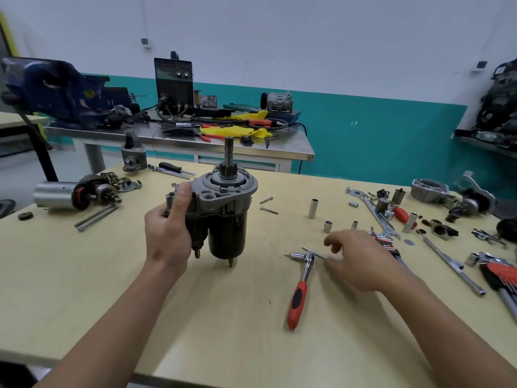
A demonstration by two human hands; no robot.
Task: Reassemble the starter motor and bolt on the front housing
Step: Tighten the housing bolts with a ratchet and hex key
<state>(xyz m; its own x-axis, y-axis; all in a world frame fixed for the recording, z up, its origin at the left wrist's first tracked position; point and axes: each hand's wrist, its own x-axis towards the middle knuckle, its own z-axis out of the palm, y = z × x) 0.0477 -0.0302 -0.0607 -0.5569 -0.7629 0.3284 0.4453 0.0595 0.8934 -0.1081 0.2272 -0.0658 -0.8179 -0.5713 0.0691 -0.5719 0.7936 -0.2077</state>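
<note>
Starter motor (226, 219): stood upright mid-tabletop (84, 289); dark cylindrical body, cast grey front housing (237, 189) uppermost. Left grip (167, 233) was clamped round its side. Right grip (361, 261), blurred, hung loosely apart beside the red-handled ratchet (300, 287), perhaps brushing it.

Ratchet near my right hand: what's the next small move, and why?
Probably close the right hand on the ratchet and lift it: the hand hovers at its head, the left hand steadies the starter motor upright, and two bolts lie loose beside it.
</note>
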